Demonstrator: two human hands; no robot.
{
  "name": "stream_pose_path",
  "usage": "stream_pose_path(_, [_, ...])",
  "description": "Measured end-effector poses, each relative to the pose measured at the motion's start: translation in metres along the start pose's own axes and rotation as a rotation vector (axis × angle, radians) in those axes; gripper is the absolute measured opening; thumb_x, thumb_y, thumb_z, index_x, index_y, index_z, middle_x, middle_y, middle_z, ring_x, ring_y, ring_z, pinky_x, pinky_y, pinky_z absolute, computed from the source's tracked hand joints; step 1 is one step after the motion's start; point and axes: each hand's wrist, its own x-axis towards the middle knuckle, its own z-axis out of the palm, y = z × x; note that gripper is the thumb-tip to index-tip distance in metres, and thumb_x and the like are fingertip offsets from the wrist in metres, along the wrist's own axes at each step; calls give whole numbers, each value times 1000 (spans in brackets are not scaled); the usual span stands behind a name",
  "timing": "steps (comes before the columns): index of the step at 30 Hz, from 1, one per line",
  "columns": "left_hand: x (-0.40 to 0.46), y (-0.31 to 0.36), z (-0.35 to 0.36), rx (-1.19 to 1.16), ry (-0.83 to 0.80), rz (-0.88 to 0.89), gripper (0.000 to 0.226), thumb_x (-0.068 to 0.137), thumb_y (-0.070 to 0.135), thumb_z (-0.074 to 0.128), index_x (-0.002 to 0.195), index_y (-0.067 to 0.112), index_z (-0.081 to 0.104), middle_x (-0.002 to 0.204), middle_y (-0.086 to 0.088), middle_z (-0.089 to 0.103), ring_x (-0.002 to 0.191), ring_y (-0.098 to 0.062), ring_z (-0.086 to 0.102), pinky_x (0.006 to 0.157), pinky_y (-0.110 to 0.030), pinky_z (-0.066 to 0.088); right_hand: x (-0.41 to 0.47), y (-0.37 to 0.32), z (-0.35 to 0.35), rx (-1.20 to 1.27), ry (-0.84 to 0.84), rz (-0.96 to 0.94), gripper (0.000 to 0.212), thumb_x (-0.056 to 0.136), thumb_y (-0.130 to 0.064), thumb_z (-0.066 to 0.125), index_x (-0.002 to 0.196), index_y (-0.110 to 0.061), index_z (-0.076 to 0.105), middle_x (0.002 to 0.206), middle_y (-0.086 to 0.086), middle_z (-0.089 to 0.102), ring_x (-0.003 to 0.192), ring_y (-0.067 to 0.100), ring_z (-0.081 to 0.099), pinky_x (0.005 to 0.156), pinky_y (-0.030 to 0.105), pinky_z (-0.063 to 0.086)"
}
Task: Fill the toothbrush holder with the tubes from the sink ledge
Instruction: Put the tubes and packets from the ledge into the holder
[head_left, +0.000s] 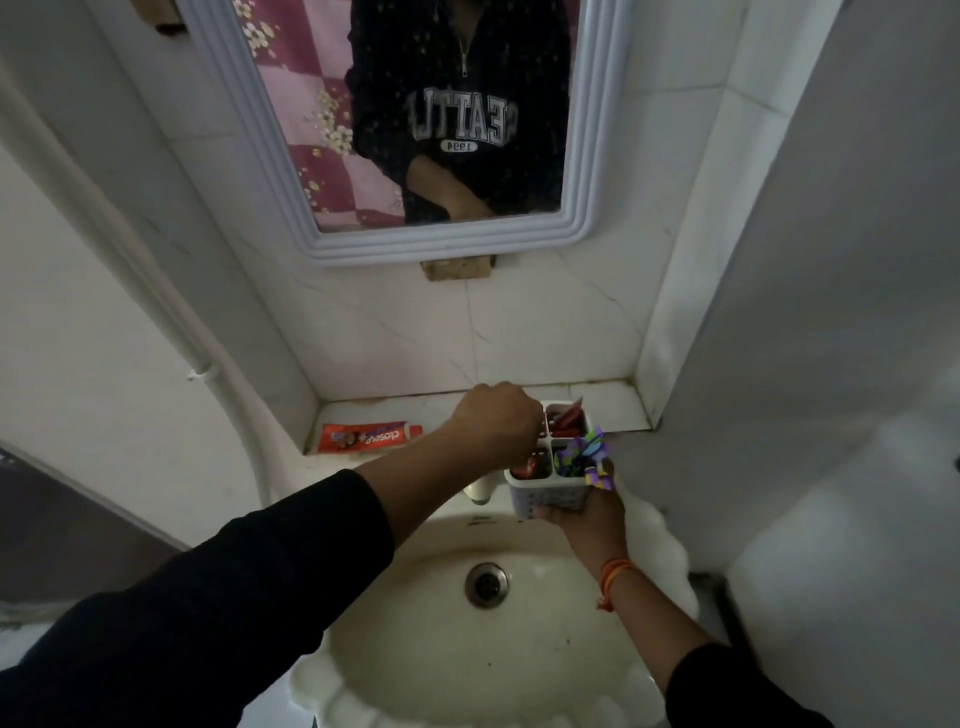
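- A home bathroom, small and tiled; pale marble-look wall tiles (519, 322) run into a corner above the basin
- A cream scalloped sink (467, 675) with a metal drain (487, 584) sits below a tiled ledge (608, 405)
- A white-framed mirror (587, 156) hangs over it; a toothpaste tube (369, 436) lies on the ledge; a white toothbrush holder (550, 499) is held over the basin
- A white pipe (208, 374) runs down the left wall

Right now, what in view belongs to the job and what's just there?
Job:
- toothbrush holder, in right hand
- orange tube on ledge
- left hand, over holder

Just there:
- mirror
- sink
- purple item in holder
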Motion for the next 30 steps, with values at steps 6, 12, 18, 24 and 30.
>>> stream_pose_path(6, [12, -26, -1, -172, -61, 58, 33, 91, 44, 67, 118, 26, 74, 114, -1, 71, 113, -21, 58, 101, -43, 45, -8, -12, -3, 17, 31, -25, 94, 56, 7, 95, 140, -4, 52, 117, -3, 63, 114, 15, 59, 77, -11, 37])
stream_pose_path(12, [10, -103, 16, -471, 221, -80, 23, 96, 30, 64, 111, 21, 79, 110, -1, 79, 98, -17, 72, 92, -34, 57, -10, -18, -3, 23, 47, -54, 95, 56, 6, 96, 139, -5, 53, 119, -2, 64, 113, 15, 59, 77, -11, 37])
stream_pose_path(18, [23, -161, 99, -340, -22, -268, 44, 89, 29, 71, 131, 15, 66, 129, -9, 68, 118, -26, 65, 101, -32, 51, -10, -13, 0, -23, 67, -51, 93, 54, -2, 99, 136, -8, 55, 122, 5, 70, 113, 17, 62, 93, 18, 45])
stream_pose_path(24, [29, -181, 145, -155, -133, -302, 42, 89, 10, 61, 130, 5, 54, 127, -19, 58, 117, -37, 61, 96, -44, 53, -7, -7, 0, -38, 48, -18, 91, 52, -16, 103, 133, -10, 60, 121, 6, 73, 114, 19, 66, 89, 5, 47])
stream_pose_path(30, [30, -186, 164, 17, -113, -345, 47, 92, 8, 57, 138, 13, 50, 136, -14, 48, 116, -33, 58, 95, -45, 50, -7, -5, 0, -19, 57, 11, 86, 51, -18, 103, 127, -15, 63, 117, 2, 74, 112, 18, 69, 100, 40, 56])
